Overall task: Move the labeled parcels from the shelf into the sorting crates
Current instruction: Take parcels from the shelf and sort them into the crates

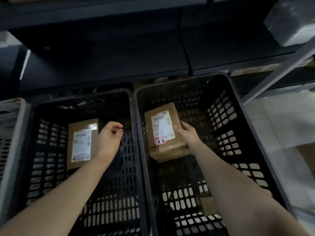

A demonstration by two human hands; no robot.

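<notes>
Currently: right hand (186, 133) — fingers curled round the right edge of a parcel (163, 132), centre frame, low inside the right crate (238, 103). Left hand (109, 137) — loosely curled, holding nothing, over the left crate (130, 106), beside a second parcel (81, 143) lying flat. Held parcel: label up, long axis toward the frame's top; floor contact unclear. Advice — settle it flat before letting go.

dim light. dark metal shelf (102, 53) runs across beyond the left hand (109, 136) and right hand (186, 134). grey slanted frame bar (279, 72) far right of the right hand; pale tiled floor (279, 126) below it. pale wrapped block (293, 23) up on the shelf, far right.
</notes>
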